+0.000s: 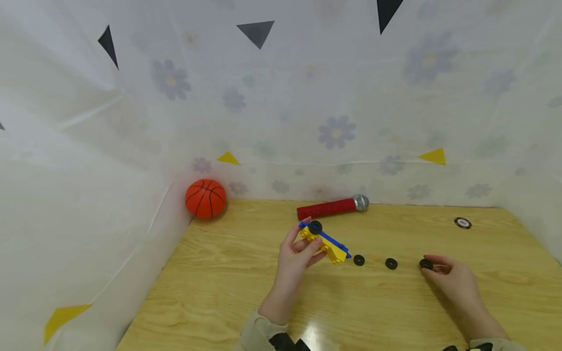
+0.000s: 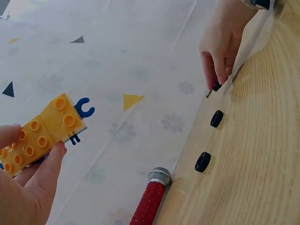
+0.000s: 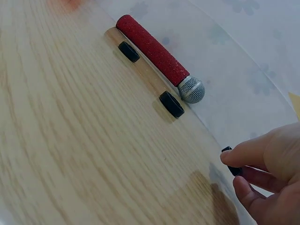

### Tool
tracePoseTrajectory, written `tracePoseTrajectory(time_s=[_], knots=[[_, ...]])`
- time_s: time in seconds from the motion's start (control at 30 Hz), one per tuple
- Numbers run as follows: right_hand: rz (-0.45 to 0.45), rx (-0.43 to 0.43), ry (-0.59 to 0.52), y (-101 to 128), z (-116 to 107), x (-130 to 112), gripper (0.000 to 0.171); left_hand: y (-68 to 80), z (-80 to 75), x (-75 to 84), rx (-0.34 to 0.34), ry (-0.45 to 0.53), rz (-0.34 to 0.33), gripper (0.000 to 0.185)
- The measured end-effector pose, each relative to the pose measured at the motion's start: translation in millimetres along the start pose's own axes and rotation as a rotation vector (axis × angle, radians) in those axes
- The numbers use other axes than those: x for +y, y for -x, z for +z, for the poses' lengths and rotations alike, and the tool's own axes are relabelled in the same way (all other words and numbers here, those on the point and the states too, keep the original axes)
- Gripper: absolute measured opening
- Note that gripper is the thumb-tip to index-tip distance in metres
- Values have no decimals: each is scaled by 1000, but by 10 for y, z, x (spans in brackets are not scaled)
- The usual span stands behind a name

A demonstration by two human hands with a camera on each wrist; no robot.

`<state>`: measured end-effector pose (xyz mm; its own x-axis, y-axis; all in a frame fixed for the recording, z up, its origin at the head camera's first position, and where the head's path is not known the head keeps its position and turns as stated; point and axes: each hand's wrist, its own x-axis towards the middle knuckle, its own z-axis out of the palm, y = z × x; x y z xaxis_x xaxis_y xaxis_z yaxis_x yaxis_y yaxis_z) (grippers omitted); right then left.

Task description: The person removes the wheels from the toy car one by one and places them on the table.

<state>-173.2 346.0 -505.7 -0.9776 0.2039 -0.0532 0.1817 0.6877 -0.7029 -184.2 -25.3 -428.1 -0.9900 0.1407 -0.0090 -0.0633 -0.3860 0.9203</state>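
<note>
left hand (image 1: pixel 295 253) grips the brick car (image 1: pixel 326 242) above the table (image 1: pixel 210 273); right hand (image 1: pixel 454 278) pinches a wheel (image 1: pixel 425 263).

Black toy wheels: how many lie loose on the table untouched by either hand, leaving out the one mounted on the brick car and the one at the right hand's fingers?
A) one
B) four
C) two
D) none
C: two loose wheels, one and another, lie free on the wooden table between the yellow brick car gripped by the left hand and the third wheel pinched by the right hand.
</note>
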Motion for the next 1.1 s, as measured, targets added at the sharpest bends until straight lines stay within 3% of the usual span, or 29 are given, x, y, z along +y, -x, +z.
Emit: tracePoseTrajectory(time_s=[0.47,0.83,1.1], knots=[[-149,117,173,-73,64,57,39,1,29,-4,-24,-2,11,51],[-143,102,149,-60,60,67,47,18,20,-10,5,-18,-9,52],[-133,90,81,-10,3,24,59,35,12,-4,-10,-6,10,52]])
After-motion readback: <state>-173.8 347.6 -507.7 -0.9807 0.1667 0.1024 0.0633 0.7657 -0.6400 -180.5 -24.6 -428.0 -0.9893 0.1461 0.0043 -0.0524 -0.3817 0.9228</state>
